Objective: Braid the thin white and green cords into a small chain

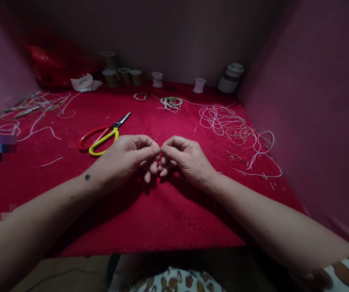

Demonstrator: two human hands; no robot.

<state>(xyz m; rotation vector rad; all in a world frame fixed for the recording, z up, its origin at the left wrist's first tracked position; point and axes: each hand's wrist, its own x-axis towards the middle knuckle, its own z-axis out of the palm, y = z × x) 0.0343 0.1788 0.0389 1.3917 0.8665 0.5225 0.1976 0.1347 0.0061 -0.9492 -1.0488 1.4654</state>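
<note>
Left hand point(128, 152) and right hand point(188, 157): fingers pinched narrow, tips meeting at one tiny greenish piece point(161, 150), mostly hidden, form unclear. Beyond the fingers, four olive cylindrical spools point(136, 78) and two pale flared spools point(199, 85); just left, one pair of red-and-yellow-handled scissors point(116, 125), partly covered. Red cloth-covered tabletop point(174, 219), pinkish walls point(320, 101); tangled pale cord point(241, 129) at right, strands uncountable.

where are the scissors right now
In the head view, the scissors lie left of centre on the red cloth, just beyond and left of the left hand, blades pointing toward the upper right.
</note>
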